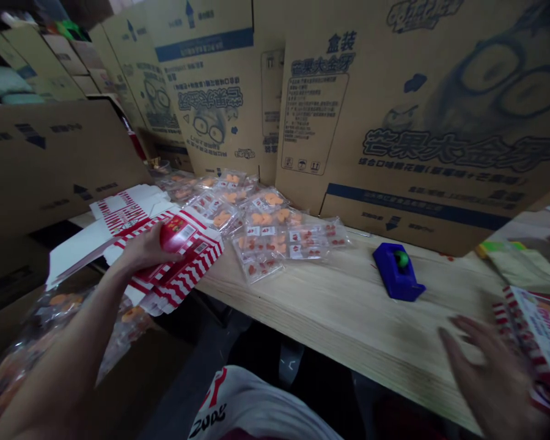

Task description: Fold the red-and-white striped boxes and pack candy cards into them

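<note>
Left hand (149, 247) grip clasps the flat red-and-white striped cardboard cartons (186, 272), well left of the blue plastic dispenser (398, 273). Right hand (486, 366), released, hovers right of it. Best separate one carton only.

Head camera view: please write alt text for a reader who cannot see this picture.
A person's left hand grips flat red-and-white striped cardboard cartons stacked at the left end of a pale wooden table, while the open right hand hovers near a similar striped box. Clear plastic packets of orange sweets and a blue plastic holder lie between, before large brown cardboard boxes.
</note>
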Tool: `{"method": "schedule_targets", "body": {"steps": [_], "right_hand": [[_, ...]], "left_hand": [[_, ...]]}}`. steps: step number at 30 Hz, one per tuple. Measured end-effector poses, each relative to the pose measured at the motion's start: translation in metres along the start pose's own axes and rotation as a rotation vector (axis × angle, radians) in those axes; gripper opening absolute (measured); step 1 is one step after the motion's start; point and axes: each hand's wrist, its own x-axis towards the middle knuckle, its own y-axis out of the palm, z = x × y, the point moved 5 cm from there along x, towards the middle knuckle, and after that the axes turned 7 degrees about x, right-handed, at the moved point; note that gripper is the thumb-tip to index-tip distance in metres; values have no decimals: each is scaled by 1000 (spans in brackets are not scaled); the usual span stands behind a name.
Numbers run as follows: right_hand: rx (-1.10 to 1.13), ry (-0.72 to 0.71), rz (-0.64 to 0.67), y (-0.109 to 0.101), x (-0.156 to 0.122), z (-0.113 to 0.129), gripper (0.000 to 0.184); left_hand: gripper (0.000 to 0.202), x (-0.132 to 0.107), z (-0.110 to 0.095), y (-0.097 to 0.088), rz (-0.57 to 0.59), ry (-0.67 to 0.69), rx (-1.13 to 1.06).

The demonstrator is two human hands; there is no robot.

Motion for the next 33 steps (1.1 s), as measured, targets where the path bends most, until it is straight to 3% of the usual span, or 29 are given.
{"method": "schedule_targets", "body": {"steps": [2,4,7,9,12,15,18,20,21,23,27,30,33], "right_hand": [[286,161,137,53,-12,23,45],[634,331,456,114,-35,69,42],[1134,436,700,174,-65,147,57],[1274,437,739,188,-73,175,59],[1257,455,660,180,-71,168,48],[1124,485,552,153,-65,134,33],[1019,499,511,132,-59,107,29],[981,512,541,128,-56,97,31],[964,514,553,128,-54,93,31],[940,508,524,127,-46,86,29],[954,506,411,125,-28,70,30],[934,541,458,130,-27,60,34],[957,603,544,137,-43,57,36]], "left_hand": [[112,-29,-27,-22,-100,94,-89],[110,-63,-69,-30,-169,214,-207],[107,-111,-142,-15,-199,361,-398],[104,-136,-187,2,-182,468,-586],[98,-154,-229,26,-103,459,-814],[81,-153,-246,39,-36,446,-1037],[42,-144,-256,56,258,384,-1372],[29,-140,-261,68,466,307,-1579],[28,-139,-262,72,510,277,-1651],[26,-139,-264,77,523,281,-1713],[28,-155,-266,94,616,361,-1620],[31,-163,-263,103,653,353,-1605],[35,-159,-264,99,639,397,-1681]]}}
